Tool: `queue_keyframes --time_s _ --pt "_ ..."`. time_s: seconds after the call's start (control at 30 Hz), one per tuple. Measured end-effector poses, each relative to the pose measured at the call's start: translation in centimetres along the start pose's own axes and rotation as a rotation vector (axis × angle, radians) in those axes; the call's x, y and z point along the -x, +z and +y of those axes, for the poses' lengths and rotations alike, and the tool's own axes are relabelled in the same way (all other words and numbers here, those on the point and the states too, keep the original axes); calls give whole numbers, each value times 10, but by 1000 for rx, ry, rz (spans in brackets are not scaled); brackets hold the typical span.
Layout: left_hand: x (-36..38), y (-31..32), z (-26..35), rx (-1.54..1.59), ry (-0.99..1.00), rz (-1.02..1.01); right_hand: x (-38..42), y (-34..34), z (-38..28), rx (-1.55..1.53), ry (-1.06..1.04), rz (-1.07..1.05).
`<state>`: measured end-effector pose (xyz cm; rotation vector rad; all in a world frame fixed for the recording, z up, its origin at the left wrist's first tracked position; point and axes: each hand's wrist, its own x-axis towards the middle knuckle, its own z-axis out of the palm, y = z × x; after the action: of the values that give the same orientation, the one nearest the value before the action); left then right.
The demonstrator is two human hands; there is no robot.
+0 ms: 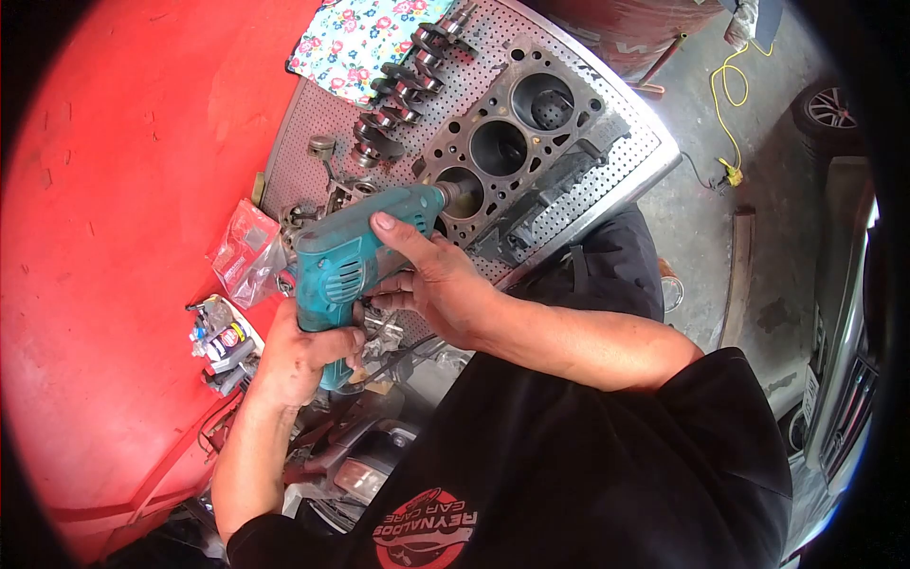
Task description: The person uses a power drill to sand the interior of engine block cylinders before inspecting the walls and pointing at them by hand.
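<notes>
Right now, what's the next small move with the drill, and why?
I'd probably use the right hand to square the drill to the cylinder bore at its nose. The left hand grips the handle, the right supports the body, and the nose sits at the bore; this angle doesn't show how squarely it points in.

engine block (521, 127) on table (641, 156), crankshaft (406, 92) left

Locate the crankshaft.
In the head view, the crankshaft lies at upper centre on the perforated tabletop, between the floral cloth on its left and the engine block on its right.
</notes>
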<state>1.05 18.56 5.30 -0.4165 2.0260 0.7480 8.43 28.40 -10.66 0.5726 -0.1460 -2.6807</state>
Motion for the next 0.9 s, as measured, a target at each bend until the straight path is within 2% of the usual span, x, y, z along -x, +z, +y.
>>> queue_keyframes --time_s 0.5,0.73,0.9 --pt "-18 8 -4 -71 11 5 -11 -10 5 -61 -35 37" --pt "4 3 0 -20 21 8 0 1 6 -50 -9 6" --pt "-7 4 -7 -9 22 -10 -4 -6 6 -78 -34 14"
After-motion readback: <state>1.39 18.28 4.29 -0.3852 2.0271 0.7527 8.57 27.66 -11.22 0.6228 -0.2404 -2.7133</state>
